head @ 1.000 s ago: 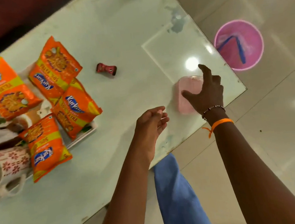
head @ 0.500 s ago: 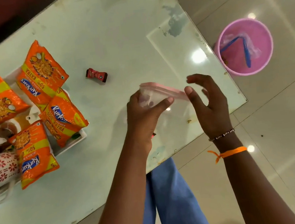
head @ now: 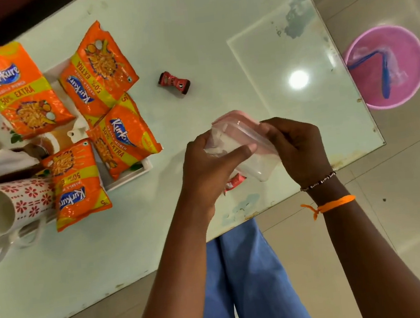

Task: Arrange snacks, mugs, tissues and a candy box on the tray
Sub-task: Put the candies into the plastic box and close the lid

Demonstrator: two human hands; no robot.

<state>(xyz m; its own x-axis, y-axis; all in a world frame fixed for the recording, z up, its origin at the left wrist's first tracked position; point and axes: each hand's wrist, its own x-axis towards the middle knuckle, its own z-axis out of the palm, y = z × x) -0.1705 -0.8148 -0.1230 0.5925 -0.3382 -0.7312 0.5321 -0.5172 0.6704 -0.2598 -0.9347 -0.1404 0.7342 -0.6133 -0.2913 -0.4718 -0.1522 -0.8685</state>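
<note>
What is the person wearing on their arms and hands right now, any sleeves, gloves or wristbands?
No gloves and no sleeves in view: both forearms are bare. The right hand has a thin beaded bracelet at the wrist and, just behind it, an orange thread band knotted with a loose tail. The left hand and its wrist carry nothing. Blue trousers show below the arms.

Glossy glass table (head: 189, 30), foil packets (head: 100, 66)
</note>
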